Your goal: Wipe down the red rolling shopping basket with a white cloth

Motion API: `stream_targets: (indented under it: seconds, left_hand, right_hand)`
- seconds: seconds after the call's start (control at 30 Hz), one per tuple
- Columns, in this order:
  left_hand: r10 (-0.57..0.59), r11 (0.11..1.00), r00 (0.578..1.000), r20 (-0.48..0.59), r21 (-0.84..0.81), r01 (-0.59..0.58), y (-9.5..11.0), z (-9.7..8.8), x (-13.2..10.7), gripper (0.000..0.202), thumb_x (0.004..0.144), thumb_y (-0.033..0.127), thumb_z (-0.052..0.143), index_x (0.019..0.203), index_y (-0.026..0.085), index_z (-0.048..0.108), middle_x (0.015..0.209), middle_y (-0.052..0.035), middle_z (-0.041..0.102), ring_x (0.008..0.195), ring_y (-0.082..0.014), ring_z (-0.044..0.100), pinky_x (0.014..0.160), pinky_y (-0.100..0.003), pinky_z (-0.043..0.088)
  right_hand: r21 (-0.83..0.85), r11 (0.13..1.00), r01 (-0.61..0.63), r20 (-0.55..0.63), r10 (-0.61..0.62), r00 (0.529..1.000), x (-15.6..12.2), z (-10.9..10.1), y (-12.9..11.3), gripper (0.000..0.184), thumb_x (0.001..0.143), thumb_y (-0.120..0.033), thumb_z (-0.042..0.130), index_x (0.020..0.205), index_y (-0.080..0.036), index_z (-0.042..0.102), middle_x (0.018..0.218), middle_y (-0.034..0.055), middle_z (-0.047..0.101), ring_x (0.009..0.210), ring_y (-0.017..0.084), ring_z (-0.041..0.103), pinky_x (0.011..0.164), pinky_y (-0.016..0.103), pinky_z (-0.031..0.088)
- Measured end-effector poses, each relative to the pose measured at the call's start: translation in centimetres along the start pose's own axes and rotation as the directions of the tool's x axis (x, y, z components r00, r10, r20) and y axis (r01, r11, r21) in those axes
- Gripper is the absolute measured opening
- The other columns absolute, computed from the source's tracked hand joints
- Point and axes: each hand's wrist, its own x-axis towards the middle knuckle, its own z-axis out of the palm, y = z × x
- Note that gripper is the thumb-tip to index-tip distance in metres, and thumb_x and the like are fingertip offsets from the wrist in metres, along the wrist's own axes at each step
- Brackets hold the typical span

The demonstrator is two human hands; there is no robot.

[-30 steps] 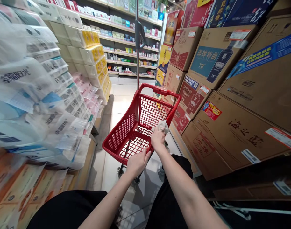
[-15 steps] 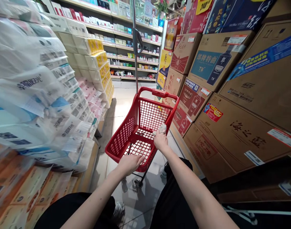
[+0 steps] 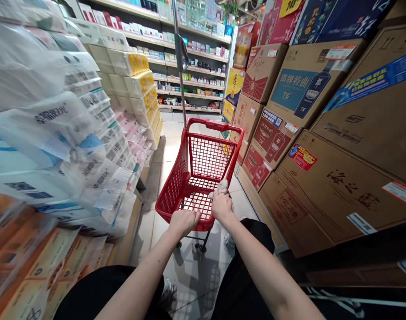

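A red plastic shopping cart (image 3: 170, 183) with a grid-patterned basket stands in the aisle in front of me. At the basket's near edge, my left hand (image 3: 184, 221) is closed over the rim, its fingertips partly hidden. My right hand (image 3: 222, 207) is closed around a crumpled greyish-white cloth (image 3: 222, 186) by the cart's right side rim. Through the basket's open grid the pale floor shows.
Packs of wrapped tissue (image 3: 49, 120) are stacked along the left. Cardboard cartons (image 3: 343, 178) form a tall wall on the right. Shelves of small goods (image 3: 193, 58) stand at the far end. A thin pole (image 3: 179, 66) rises behind the cart.
The cart has turned a little and its near end has shifted right. My left hand has curled from a flatter pose at the near rim. The right hand still holds the cloth.
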Motion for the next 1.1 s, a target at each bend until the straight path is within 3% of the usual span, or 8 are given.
stream_targets:
  seconds: [0.1,0.2,0.37,0.67,0.8,0.93,1.1]
  left_hand:
    - [-0.043,0.999,0.999,-0.009,-0.012,0.042,0.1,0.1,0.0,0.061,0.094,0.038,0.014,0.086,0.015,0.07,0.088,-0.0171,0.07,0.087,-0.0277,0.065,0.075,-0.041,0.045]
    - [-0.063,0.998,0.998,-0.031,-0.027,0.063,0.6,0.1,-0.2,0.064,0.094,0.038,0.011,0.083,0.014,0.069,0.086,-0.0183,0.069,0.087,-0.0278,0.065,0.075,-0.041,0.045]
    - [-0.032,0.998,0.999,-0.037,-0.057,0.029,2.1,0.3,-0.4,0.057,0.093,0.036,0.015,0.093,0.015,0.068,0.084,-0.0185,0.069,0.086,-0.0279,0.065,0.073,-0.041,0.045]
    - [0.109,0.977,0.993,-0.049,-0.181,-0.117,4.4,-0.3,0.9,0.063,0.093,0.052,0.01,0.095,0.021,0.064,0.092,-0.0115,0.07,0.086,-0.0235,0.065,0.077,-0.036,0.045]
    - [0.184,0.958,0.983,0.027,-0.229,-0.173,2.8,-0.8,0.9,0.063,0.091,0.057,0.011,0.094,0.022,0.064,0.089,-0.0091,0.07,0.083,-0.0223,0.065,0.074,-0.032,0.045]
    - [0.122,0.981,0.989,0.079,-0.158,-0.108,-0.4,-0.6,0.2,0.073,0.09,0.058,0.007,0.079,0.018,0.067,0.082,-0.0118,0.069,0.079,-0.0238,0.065,0.071,-0.033,0.046]
    - [0.044,0.999,0.999,-0.008,0.003,-0.044,-1.9,0.6,-0.7,0.075,0.093,0.048,0.006,0.067,0.014,0.067,0.072,-0.0139,0.068,0.071,-0.025,0.065,0.067,-0.036,0.045]
  right_hand:
    - [0.002,1.0,0.011,0.008,-0.011,1.0,-2.8,0.4,-0.9,0.024,0.086,-0.015,0.042,0.108,-0.018,0.052,0.111,0.0182,0.056,0.094,0.023,0.06,0.073,0.032,0.049]
    - [0.02,0.999,0.026,0.01,-0.026,1.0,-3.5,0.7,-0.9,0.025,0.086,-0.017,0.043,0.109,-0.018,0.052,0.114,0.0186,0.054,0.093,0.023,0.061,0.073,0.032,0.048]
    - [0.03,0.999,-0.031,0.039,0.029,0.999,-1.7,0.6,0.3,0.026,0.087,-0.015,0.042,0.11,-0.019,0.052,0.112,0.0171,0.056,0.091,0.022,0.062,0.074,0.031,0.048]
    - [-0.002,0.995,-0.102,-0.031,0.102,0.994,1.0,1.0,2.8,0.026,0.091,-0.014,0.036,0.111,-0.02,0.05,0.107,0.0155,0.057,0.095,0.021,0.061,0.073,0.03,0.047]
    - [-0.019,0.998,-0.054,-0.041,0.054,0.998,1.5,1.1,3.4,0.025,0.091,-0.014,0.034,0.109,-0.021,0.051,0.102,0.0142,0.061,0.091,0.022,0.063,0.072,0.032,0.048]
    - [-0.022,1.0,-0.014,0.01,0.014,1.0,1.7,0.7,3.1,0.027,0.089,-0.012,0.036,0.111,-0.02,0.049,0.1,0.0138,0.063,0.09,0.022,0.064,0.073,0.031,0.048]
    - [-0.024,0.999,0.027,0.082,-0.025,0.996,1.5,0.0,2.5,0.028,0.089,-0.01,0.037,0.112,-0.02,0.048,0.098,0.0127,0.065,0.09,0.02,0.065,0.073,0.028,0.048]
